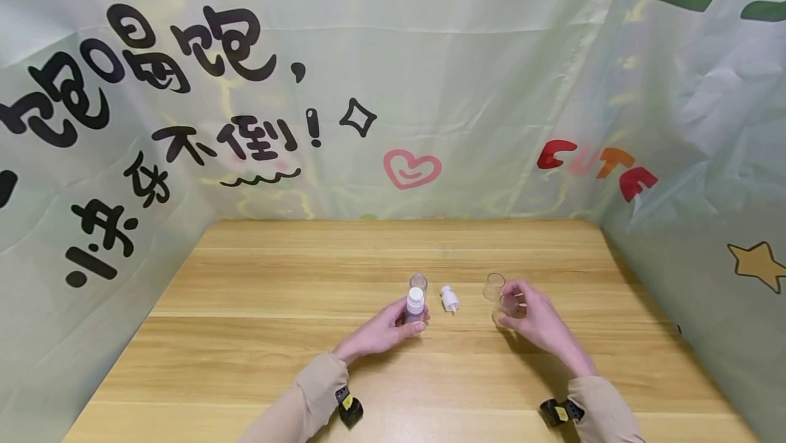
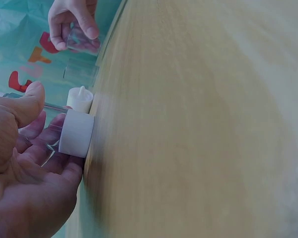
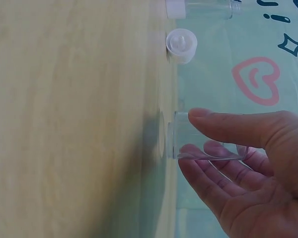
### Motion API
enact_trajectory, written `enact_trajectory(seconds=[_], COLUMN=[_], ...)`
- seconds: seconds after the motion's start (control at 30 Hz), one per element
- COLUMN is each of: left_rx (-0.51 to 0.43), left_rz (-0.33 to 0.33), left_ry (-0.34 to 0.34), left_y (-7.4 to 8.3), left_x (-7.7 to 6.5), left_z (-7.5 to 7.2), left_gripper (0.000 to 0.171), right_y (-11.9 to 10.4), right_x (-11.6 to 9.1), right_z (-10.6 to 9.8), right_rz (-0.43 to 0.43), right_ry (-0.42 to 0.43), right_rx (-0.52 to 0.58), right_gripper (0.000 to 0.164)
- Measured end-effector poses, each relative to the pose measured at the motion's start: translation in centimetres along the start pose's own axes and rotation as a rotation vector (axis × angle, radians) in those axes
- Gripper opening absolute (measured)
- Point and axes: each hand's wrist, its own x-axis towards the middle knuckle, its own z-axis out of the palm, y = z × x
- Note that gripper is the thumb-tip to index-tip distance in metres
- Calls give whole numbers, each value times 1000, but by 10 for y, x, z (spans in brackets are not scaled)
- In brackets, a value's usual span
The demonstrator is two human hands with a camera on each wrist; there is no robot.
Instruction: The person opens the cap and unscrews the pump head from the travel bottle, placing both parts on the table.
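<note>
At the head view's lower right, the right hand [image 1: 539, 317] pinches a clear cup [image 3: 186, 136], best held lightly and level, while at lower center the left hand [image 1: 381, 331] curls its fingers round a bottle [image 1: 415, 308].

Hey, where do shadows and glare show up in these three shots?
Head view: soft shadow on the tabletop beside the right hand; left wrist view: pale sheen washing out the tabletop's picture-right side, darker patch beside the left hand; right wrist view: broad, soft-edged shadow picture-left of the right hand.
</note>
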Motion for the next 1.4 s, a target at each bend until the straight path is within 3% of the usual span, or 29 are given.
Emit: enact_trajectory(seconds=[1.07,1.2,1.4], left_rx=[-3,-2,-1], left_rz=[-9,-11,-9], left_ry=[0,3,2], left_y=[0,0,1], left_x=[1,1,0], left_z=[0,0,0], left_gripper=[38,37,37], right_y=[4,1,-5], right_x=[-1,-2,-4], right_z=[4,3,5], right_rz=[-46,-52,-109], right_ry=[-10,33,184], right_rx=[-52,-96,-152], right_gripper=[51,53,54])
